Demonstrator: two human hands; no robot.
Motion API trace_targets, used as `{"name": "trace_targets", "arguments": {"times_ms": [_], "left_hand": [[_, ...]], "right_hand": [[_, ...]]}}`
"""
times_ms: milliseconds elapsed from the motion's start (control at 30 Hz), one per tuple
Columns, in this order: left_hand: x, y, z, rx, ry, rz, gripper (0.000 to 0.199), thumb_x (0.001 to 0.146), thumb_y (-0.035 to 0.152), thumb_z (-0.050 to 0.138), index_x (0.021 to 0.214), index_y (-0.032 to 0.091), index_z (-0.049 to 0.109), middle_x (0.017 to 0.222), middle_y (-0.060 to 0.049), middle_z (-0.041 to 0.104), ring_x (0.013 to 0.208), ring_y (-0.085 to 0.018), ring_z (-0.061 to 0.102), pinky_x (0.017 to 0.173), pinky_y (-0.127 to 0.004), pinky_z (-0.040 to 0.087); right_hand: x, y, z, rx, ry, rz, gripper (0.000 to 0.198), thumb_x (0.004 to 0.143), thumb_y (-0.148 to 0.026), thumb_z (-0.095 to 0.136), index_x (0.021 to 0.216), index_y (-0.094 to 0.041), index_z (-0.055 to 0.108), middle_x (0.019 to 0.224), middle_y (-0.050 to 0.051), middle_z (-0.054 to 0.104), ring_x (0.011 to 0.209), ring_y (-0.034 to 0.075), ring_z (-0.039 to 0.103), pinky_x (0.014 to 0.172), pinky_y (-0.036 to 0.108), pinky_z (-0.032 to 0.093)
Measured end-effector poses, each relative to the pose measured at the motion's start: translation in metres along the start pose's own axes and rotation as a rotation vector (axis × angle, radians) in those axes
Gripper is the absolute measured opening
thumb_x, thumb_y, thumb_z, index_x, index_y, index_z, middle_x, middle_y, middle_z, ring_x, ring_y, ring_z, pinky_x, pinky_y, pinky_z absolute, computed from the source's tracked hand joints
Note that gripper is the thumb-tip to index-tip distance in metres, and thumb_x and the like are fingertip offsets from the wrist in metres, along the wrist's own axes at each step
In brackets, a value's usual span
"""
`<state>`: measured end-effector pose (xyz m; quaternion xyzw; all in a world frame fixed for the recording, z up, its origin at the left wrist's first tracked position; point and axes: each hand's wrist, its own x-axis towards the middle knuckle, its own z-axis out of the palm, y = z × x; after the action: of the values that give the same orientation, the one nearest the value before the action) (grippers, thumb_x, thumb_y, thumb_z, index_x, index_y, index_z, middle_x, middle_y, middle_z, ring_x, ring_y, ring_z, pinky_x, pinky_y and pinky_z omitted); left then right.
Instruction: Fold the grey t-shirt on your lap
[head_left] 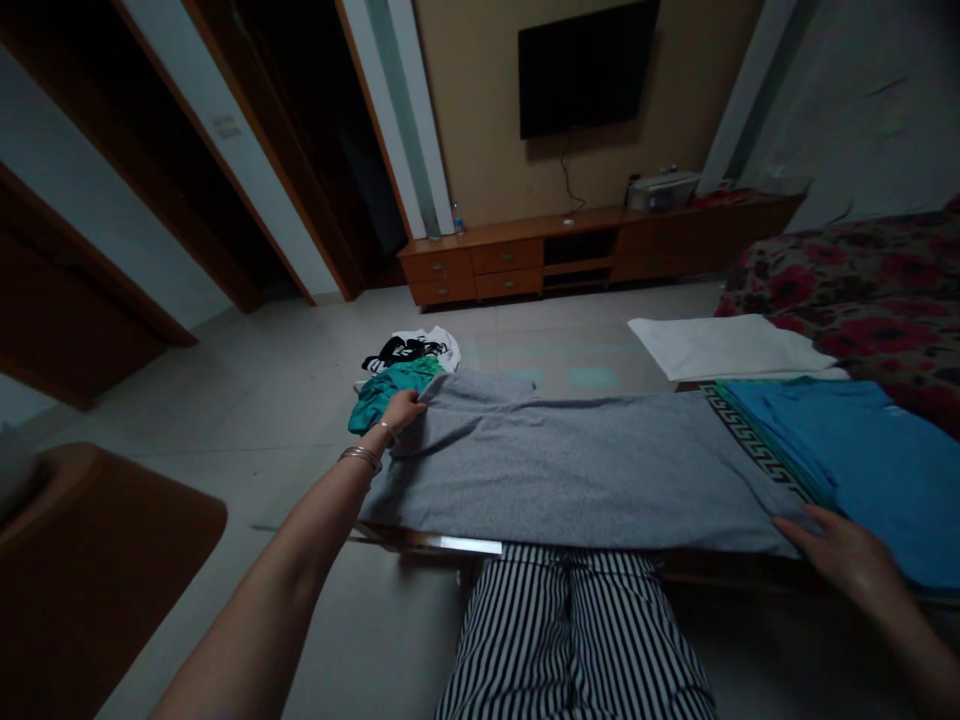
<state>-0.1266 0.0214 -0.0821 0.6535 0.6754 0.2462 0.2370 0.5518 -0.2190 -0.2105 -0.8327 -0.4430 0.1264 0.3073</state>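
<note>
A grey garment point(570, 465) lies spread flat and long across a low table in front of me. My left hand point(403, 409) reaches out and pinches its far left corner, with bracelets on the wrist. My right hand point(844, 555) rests with fingers flat on the garment's near right end. A blue garment point(862, 455) with a patterned green and white border lies partly over the grey one's right end. A teal garment point(386, 390) and a white and black one point(416, 350) lie piled just beyond my left hand.
A folded white cloth point(724, 345) lies beyond the blue garment. A floral-covered bed or sofa point(862, 280) stands at the right. A brown seat point(97, 560) sits at the lower left. A wooden TV cabinet point(570, 255) and wall screen stand across the tiled floor. My striped trousers show below the table's edge.
</note>
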Motion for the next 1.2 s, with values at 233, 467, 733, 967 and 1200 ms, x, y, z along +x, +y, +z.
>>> {"name": "trace_targets", "arguments": {"times_ms": [233, 467, 733, 967, 1200], "left_hand": [[0.001, -0.011, 0.009, 0.024, 0.051, -0.031, 0.023, 0.066, 0.033, 0.068, 0.064, 0.015, 0.055, 0.065, -0.003, 0.057, 0.068, -0.017, 0.051, 0.058, -0.025, 0.032], [-0.001, -0.021, 0.002, 0.02, -0.039, -0.054, 0.025, 0.066, 0.035, 0.067, 0.061, 0.014, 0.055, 0.058, -0.001, 0.052, 0.058, -0.013, 0.046, 0.054, -0.025, 0.029], [0.0, -0.019, 0.006, 0.102, 0.008, -0.041, 0.021, 0.074, 0.027, 0.06, 0.059, 0.015, 0.052, 0.053, 0.003, 0.046, 0.056, -0.008, 0.038, 0.055, -0.025, 0.026], [0.003, -0.018, 0.006, 0.167, 0.058, -0.002, 0.017, 0.077, 0.025, 0.058, 0.067, 0.011, 0.059, 0.062, -0.001, 0.056, 0.061, -0.01, 0.043, 0.058, -0.024, 0.028], [0.005, -0.02, 0.016, 0.145, 0.127, 0.013, 0.017, 0.076, 0.027, 0.06, 0.075, 0.01, 0.065, 0.078, -0.008, 0.067, 0.075, -0.018, 0.056, 0.067, -0.025, 0.038]], "right_hand": [[-0.045, -0.078, -0.006, -0.544, 0.187, -0.293, 0.056, 0.079, -0.04, 0.047, 0.127, -0.012, 0.055, 0.108, 0.029, 0.059, 0.1, 0.044, 0.055, 0.073, 0.055, 0.045], [-0.192, -0.294, 0.091, 0.17, -0.472, -0.943, 0.02, 0.091, -0.021, 0.045, 0.094, -0.021, 0.064, 0.096, 0.007, 0.065, 0.094, 0.022, 0.057, 0.084, 0.035, 0.047], [-0.247, -0.41, 0.19, -0.092, -0.627, -0.98, 0.017, 0.087, -0.018, 0.051, 0.095, -0.016, 0.066, 0.1, 0.011, 0.065, 0.097, 0.023, 0.058, 0.08, 0.031, 0.044], [-0.248, -0.406, 0.198, 0.034, -0.752, -1.113, 0.014, 0.077, -0.016, 0.056, 0.084, -0.018, 0.068, 0.087, 0.004, 0.069, 0.079, 0.015, 0.059, 0.066, 0.023, 0.037], [-0.254, -0.399, 0.199, 0.18, -0.882, -1.207, 0.008, 0.081, -0.019, 0.06, 0.083, -0.019, 0.067, 0.084, 0.001, 0.066, 0.079, 0.014, 0.058, 0.068, 0.022, 0.038]]}}
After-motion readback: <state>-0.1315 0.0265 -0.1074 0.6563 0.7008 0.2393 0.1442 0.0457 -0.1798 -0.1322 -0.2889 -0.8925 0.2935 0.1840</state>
